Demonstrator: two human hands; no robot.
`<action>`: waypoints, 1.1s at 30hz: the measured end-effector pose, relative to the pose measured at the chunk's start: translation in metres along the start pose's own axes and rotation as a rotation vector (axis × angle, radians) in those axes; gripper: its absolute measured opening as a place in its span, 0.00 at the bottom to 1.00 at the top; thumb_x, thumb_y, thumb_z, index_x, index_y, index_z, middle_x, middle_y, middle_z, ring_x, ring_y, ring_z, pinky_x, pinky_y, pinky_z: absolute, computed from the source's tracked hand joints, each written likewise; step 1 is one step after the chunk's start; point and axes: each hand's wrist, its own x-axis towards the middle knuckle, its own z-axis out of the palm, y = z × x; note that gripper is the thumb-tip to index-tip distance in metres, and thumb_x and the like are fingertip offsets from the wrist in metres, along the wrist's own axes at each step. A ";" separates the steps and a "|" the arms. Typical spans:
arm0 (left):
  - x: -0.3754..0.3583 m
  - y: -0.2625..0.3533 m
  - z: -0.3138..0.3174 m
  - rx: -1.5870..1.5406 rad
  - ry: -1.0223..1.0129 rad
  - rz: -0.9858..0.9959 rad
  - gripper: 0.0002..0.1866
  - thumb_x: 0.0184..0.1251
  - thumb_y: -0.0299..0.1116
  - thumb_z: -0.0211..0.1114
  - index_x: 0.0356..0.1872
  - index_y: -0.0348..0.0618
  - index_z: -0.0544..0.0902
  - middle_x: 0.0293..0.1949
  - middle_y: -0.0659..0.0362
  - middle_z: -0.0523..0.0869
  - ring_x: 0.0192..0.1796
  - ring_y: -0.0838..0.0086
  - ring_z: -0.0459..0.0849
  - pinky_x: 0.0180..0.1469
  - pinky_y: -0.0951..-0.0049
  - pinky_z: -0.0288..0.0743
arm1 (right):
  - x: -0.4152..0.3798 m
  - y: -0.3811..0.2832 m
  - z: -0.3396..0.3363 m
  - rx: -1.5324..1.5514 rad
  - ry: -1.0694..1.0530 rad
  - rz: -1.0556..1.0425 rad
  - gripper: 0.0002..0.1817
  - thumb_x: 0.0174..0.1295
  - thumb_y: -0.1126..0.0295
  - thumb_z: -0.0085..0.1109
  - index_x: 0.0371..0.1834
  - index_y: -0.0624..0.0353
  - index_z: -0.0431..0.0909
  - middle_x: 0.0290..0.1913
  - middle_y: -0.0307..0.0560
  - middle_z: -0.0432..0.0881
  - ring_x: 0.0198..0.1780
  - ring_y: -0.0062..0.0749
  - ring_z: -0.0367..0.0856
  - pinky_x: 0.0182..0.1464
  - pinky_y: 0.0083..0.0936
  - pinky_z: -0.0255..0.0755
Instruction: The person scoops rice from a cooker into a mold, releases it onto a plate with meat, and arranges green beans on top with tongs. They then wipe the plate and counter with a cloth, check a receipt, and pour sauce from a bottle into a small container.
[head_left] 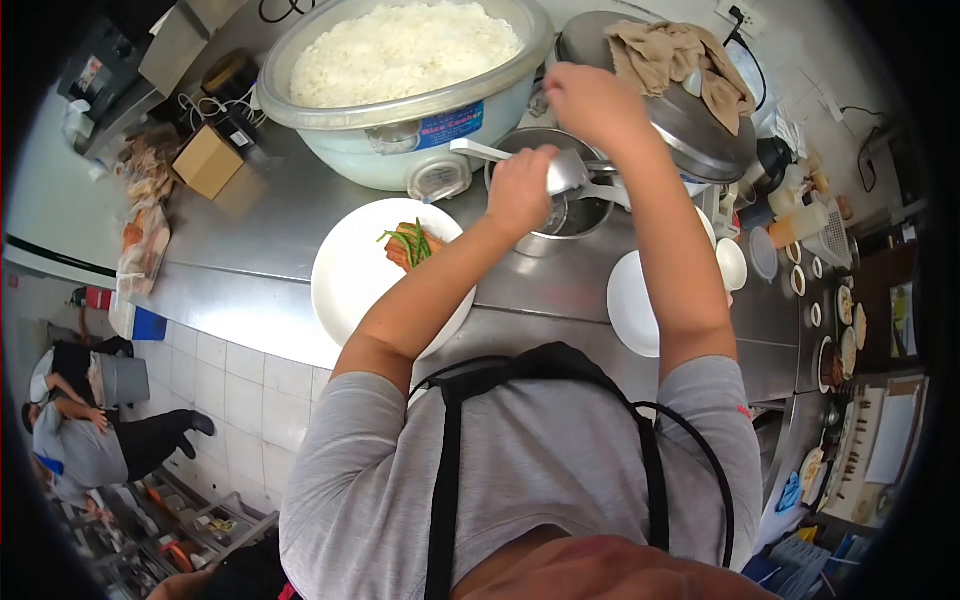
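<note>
My left hand (522, 188) is wrapped around a scoop with a white handle (480, 150) and a shiny metal cup (567, 172), held over a steel pot (550, 238). More utensil handles rest across the pot's rim. Above the pot, beside the rice cooker tub (375, 120), my right hand (595, 100) has its fingers curled in; what they hold, if anything, is hidden. Cooked white rice (410, 50) is heaped in the tub. Left of the pot, a white plate (345, 265) bears browned food (397, 252) topped with green beans (408, 240).
A steel lid (700, 130) with a brown cloth (680, 60) on it lies at the back right. Another white plate (632, 305) and small bowls stand to the right. A cardboard box (208, 162) is at the left. Another person (90, 430) sits at far left.
</note>
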 end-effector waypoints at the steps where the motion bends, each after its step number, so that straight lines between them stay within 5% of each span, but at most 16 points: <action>1: 0.000 -0.010 0.006 -0.042 0.085 -0.040 0.26 0.38 0.20 0.57 0.46 0.39 0.65 0.38 0.46 0.75 0.40 0.53 0.75 0.42 0.60 0.68 | -0.011 0.001 -0.007 0.014 0.038 0.036 0.12 0.52 0.65 0.45 0.36 0.55 0.75 0.37 0.48 0.78 0.41 0.44 0.75 0.43 0.34 0.68; 3: 0.004 -0.004 -0.004 -0.154 0.093 -0.273 0.26 0.39 0.22 0.57 0.46 0.39 0.63 0.37 0.44 0.75 0.40 0.53 0.75 0.42 0.61 0.68 | -0.040 0.007 -0.010 -0.095 -0.221 0.164 0.13 0.51 0.66 0.45 0.36 0.57 0.76 0.38 0.52 0.78 0.41 0.47 0.75 0.44 0.36 0.67; 5: 0.010 -0.004 -0.008 -0.337 0.009 -0.565 0.26 0.43 0.25 0.57 0.48 0.37 0.60 0.34 0.43 0.75 0.35 0.57 0.77 0.38 0.65 0.70 | -0.059 0.029 0.041 0.012 -0.338 0.061 0.18 0.49 0.68 0.46 0.44 0.61 0.73 0.39 0.59 0.76 0.41 0.49 0.75 0.43 0.36 0.67; 7: 0.014 0.002 -0.004 -0.395 0.084 -0.575 0.26 0.45 0.28 0.58 0.48 0.38 0.59 0.34 0.44 0.76 0.36 0.55 0.78 0.40 0.63 0.69 | -0.066 0.033 0.078 0.174 -0.487 0.006 0.31 0.45 0.69 0.51 0.55 0.67 0.59 0.40 0.62 0.75 0.43 0.46 0.75 0.47 0.30 0.66; 10: 0.019 0.002 0.010 -0.698 0.089 -0.679 0.29 0.45 0.33 0.63 0.48 0.37 0.58 0.34 0.48 0.75 0.32 0.63 0.76 0.36 0.66 0.70 | -0.065 0.037 0.108 0.570 -0.373 0.164 0.32 0.45 0.67 0.53 0.56 0.66 0.59 0.43 0.61 0.74 0.45 0.46 0.74 0.47 0.30 0.66; 13: 0.025 -0.005 0.017 -0.838 -0.004 -0.713 0.33 0.43 0.36 0.65 0.49 0.35 0.57 0.36 0.48 0.74 0.32 0.67 0.75 0.36 0.69 0.70 | -0.068 0.047 0.126 1.001 -0.288 0.075 0.32 0.43 0.68 0.54 0.55 0.66 0.58 0.41 0.58 0.75 0.44 0.42 0.74 0.45 0.27 0.66; 16: 0.023 0.001 0.019 -0.727 0.003 -0.657 0.36 0.40 0.38 0.66 0.49 0.35 0.57 0.36 0.45 0.73 0.37 0.64 0.75 0.40 0.70 0.69 | -0.071 0.051 0.134 0.865 -0.169 0.068 0.28 0.46 0.70 0.52 0.54 0.66 0.60 0.41 0.54 0.74 0.43 0.37 0.74 0.45 0.26 0.66; 19: 0.024 0.009 0.007 -0.647 -0.042 -0.642 0.38 0.37 0.37 0.66 0.50 0.34 0.56 0.38 0.44 0.73 0.40 0.63 0.75 0.43 0.72 0.68 | -0.076 0.046 0.116 0.642 -0.374 0.086 0.26 0.48 0.69 0.51 0.52 0.65 0.61 0.42 0.53 0.74 0.42 0.35 0.73 0.44 0.25 0.66; 23: 0.027 0.008 0.004 -0.574 -0.103 -0.625 0.36 0.39 0.31 0.64 0.51 0.34 0.55 0.38 0.48 0.72 0.40 0.68 0.74 0.39 0.72 0.70 | -0.078 0.061 0.140 1.000 -0.102 0.023 0.23 0.50 0.71 0.49 0.52 0.64 0.62 0.43 0.53 0.73 0.42 0.39 0.73 0.44 0.27 0.66; 25: 0.028 0.005 0.001 -0.771 -0.120 -0.711 0.35 0.39 0.29 0.61 0.51 0.34 0.55 0.38 0.48 0.72 0.40 0.68 0.74 0.38 0.72 0.70 | -0.073 0.067 0.144 1.204 -0.043 0.059 0.23 0.50 0.73 0.47 0.52 0.64 0.61 0.43 0.55 0.73 0.44 0.44 0.73 0.45 0.29 0.66; 28: 0.028 -0.016 0.008 -0.899 -0.044 -0.837 0.33 0.40 0.25 0.56 0.52 0.34 0.55 0.37 0.49 0.73 0.37 0.69 0.76 0.36 0.71 0.71 | -0.069 0.077 0.126 0.555 0.299 0.177 0.21 0.52 0.74 0.46 0.52 0.63 0.61 0.44 0.57 0.73 0.45 0.47 0.73 0.47 0.31 0.65; 29: 0.027 -0.022 0.012 -0.914 -0.002 -0.878 0.32 0.40 0.23 0.54 0.52 0.34 0.54 0.36 0.50 0.74 0.36 0.69 0.77 0.35 0.70 0.72 | -0.063 0.082 0.125 0.576 0.399 0.166 0.21 0.52 0.73 0.48 0.51 0.63 0.62 0.45 0.61 0.73 0.46 0.49 0.73 0.48 0.33 0.65; 30: 0.024 -0.028 0.017 -1.005 0.007 -0.902 0.30 0.40 0.22 0.53 0.51 0.34 0.56 0.36 0.51 0.74 0.35 0.68 0.77 0.36 0.70 0.72 | -0.057 0.088 0.127 0.845 0.393 0.147 0.23 0.50 0.73 0.50 0.51 0.63 0.61 0.43 0.61 0.73 0.45 0.50 0.73 0.48 0.34 0.65; 32: 0.018 -0.028 0.018 -1.189 0.023 -0.951 0.27 0.41 0.21 0.50 0.49 0.33 0.59 0.35 0.52 0.75 0.35 0.67 0.78 0.38 0.69 0.74 | -0.050 0.085 0.131 0.907 0.317 0.189 0.22 0.47 0.71 0.55 0.48 0.58 0.67 0.45 0.58 0.71 0.45 0.51 0.71 0.47 0.35 0.65; 33: 0.014 -0.027 0.018 -1.332 -0.025 -0.950 0.25 0.41 0.20 0.49 0.48 0.33 0.61 0.34 0.52 0.75 0.35 0.67 0.78 0.39 0.69 0.74 | -0.052 0.084 0.132 0.690 0.321 0.179 0.20 0.46 0.70 0.57 0.46 0.56 0.69 0.45 0.56 0.70 0.45 0.51 0.70 0.47 0.35 0.65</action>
